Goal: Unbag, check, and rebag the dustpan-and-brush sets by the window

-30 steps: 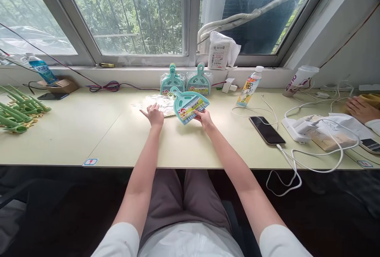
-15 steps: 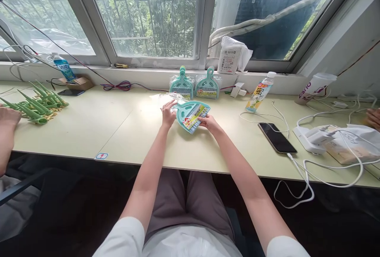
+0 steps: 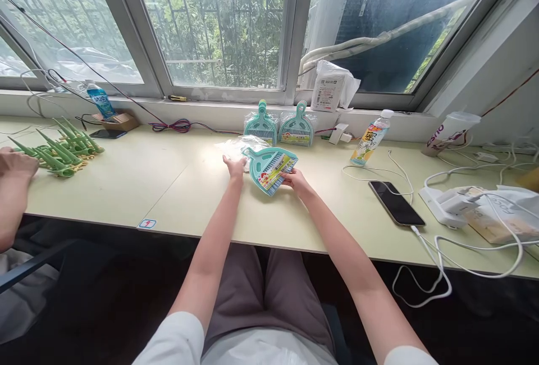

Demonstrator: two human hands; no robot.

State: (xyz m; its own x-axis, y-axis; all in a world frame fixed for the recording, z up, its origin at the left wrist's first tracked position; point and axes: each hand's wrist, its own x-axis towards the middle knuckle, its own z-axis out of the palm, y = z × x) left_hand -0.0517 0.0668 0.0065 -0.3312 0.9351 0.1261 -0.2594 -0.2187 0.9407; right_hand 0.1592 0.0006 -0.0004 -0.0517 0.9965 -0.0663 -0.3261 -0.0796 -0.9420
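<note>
A turquoise dustpan [image 3: 257, 169] with a small brush and a printed label card lies tilted in front of me. My right hand [image 3: 296, 180] is closed on the brush-and-card side of it, at the right edge. Crumpled clear plastic bags [image 3: 229, 147] lie behind the dustpan's handle. My left hand [image 3: 234, 168] is at the near edge of this plastic, just left of the handle, fingers closed on the film; the fingertips are partly hidden. Two wrapped dustpan sets, a left one [image 3: 260, 127] and a right one [image 3: 297, 128], lean against the wall below the window.
On the right are a drink bottle [image 3: 371, 139], a phone [image 3: 396, 202] on a white cable, a charger block [image 3: 444, 206] and a plastic cup [image 3: 448, 133]. Green spiky plastic pieces [image 3: 63, 151] lie at left beside another person's hand [image 3: 17, 165]. A cable coil [image 3: 172, 126] sits at the back.
My left hand has shifted slightly left and down from beside the dustpan's handle, and its raised fingers are lowered. My right hand keeps its hold. The whole view has tipped slightly.
</note>
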